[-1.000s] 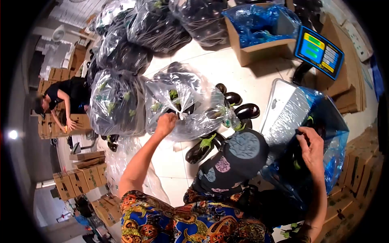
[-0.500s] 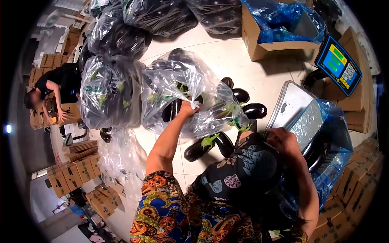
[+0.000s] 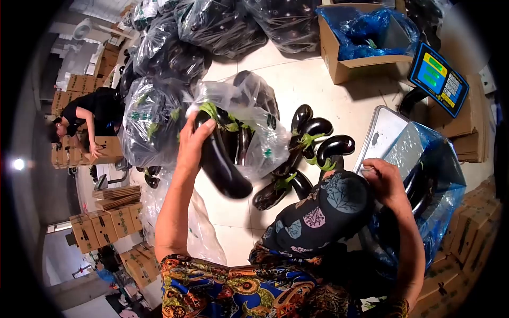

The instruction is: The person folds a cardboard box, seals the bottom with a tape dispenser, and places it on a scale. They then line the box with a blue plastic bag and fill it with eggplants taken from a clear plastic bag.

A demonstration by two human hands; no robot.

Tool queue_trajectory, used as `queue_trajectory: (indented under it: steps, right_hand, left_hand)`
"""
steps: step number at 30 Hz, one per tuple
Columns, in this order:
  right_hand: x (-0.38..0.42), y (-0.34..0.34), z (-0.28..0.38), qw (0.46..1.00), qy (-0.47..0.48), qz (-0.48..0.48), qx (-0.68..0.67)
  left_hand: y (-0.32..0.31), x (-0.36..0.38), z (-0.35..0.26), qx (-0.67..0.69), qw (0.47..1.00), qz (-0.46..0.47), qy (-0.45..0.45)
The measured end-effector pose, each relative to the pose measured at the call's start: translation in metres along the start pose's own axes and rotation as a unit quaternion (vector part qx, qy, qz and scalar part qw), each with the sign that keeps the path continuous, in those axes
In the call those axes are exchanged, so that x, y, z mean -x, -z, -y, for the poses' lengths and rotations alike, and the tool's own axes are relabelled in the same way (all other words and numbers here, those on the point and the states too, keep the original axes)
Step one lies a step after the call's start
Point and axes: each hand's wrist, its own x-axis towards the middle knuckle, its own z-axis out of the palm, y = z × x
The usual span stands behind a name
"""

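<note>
My left hand (image 3: 192, 139) is closed round the upper end of a long dark eggplant (image 3: 227, 168), whose green cap shows above my thumb. Behind it, a clear plastic bag (image 3: 268, 146) gapes, with more eggplants inside. Several loose eggplants (image 3: 318, 127) lie on the floor right of the bag, and others (image 3: 271, 192) lie nearer me. By the edge of the metal scale (image 3: 377, 132), my right hand (image 3: 383, 180) has its fingers curled; what they hold, if anything, is hidden. Close to that hand is a blue plastic liner (image 3: 442, 183) with eggplants in it.
Full bags of eggplants (image 3: 154, 122) stand at the left and back. A cardboard box (image 3: 366, 66) with blue lining is at the back right, near the scale display (image 3: 437, 79). At the far left, a person (image 3: 90, 119) bends over a carton. My patterned knee (image 3: 318, 212) sits between my arms.
My left hand has let go of the gathered bag top, moved left and taken hold of an eggplant. The bag now lies open. My right hand has shifted slightly near the scale.
</note>
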Motion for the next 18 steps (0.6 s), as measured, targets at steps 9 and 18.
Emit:
queue_trajectory:
  steps: [9,18]
  right_hand:
    - [0.038,0.025,0.002,0.99,-0.081,-0.065,-0.091]
    - [0.093,0.051,0.036,0.912,-0.064,0.014,-0.404]
  left_hand:
    - [-0.054,0.019,-0.056,0.316,0.925,0.188,0.096]
    - [-0.201,0.032,-0.113,0.346,0.893,0.264,-0.115]
